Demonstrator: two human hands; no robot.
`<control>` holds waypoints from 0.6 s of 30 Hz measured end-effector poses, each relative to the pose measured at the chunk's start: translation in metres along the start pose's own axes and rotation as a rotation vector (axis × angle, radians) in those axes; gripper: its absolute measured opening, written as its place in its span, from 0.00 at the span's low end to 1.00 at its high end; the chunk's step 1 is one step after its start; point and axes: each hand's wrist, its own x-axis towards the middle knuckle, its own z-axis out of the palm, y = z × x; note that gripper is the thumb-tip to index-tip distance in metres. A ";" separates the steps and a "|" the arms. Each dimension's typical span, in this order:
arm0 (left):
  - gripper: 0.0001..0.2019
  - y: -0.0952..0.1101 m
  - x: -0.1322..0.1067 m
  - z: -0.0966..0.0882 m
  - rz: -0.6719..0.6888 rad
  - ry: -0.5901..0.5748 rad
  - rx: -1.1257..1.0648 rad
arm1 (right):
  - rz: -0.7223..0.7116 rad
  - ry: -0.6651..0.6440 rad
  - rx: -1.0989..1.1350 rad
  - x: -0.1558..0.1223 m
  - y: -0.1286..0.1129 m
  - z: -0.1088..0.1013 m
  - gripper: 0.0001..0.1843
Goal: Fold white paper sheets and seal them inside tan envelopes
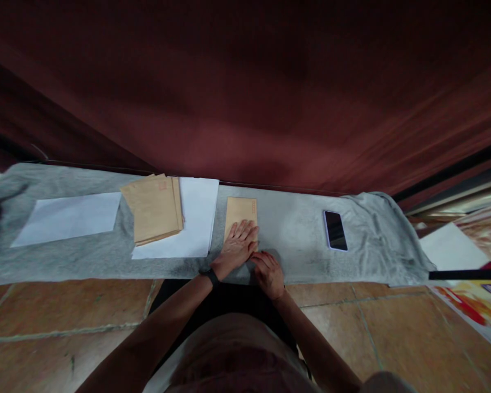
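A single brown paper envelope (240, 206) lies flat on the grey cloth in front of me, with small red print near its upper right corner. My left hand (240, 240) rests flat on its lower part, fingers stretched out, and a dark band circles that wrist. At the envelope's lower right corner, my right hand (269, 273) has its fingers bent and close together on the edge, touching my left hand's side. The lower edge of the envelope is hidden under my hands. To the left, a stack of brown envelopes (155, 213) lies partly over white paper sheets (200, 218).
The grey cloth (294, 234) covers a long narrow bench against a dark red curtain-like surface (245, 109). A separate white sheet (67, 218) lies far left. A phone (336, 230) lies to the right. Beyond the right end are a printed box (483, 311) and a dark bar (466, 274).
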 end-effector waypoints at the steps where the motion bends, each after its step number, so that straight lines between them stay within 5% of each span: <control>1: 0.26 0.000 -0.003 0.000 0.009 -0.003 -0.003 | 0.001 0.009 0.000 0.000 0.000 0.001 0.19; 18: 0.28 0.005 -0.069 -0.022 0.176 -0.034 0.020 | 0.086 0.051 0.011 -0.001 -0.003 0.002 0.17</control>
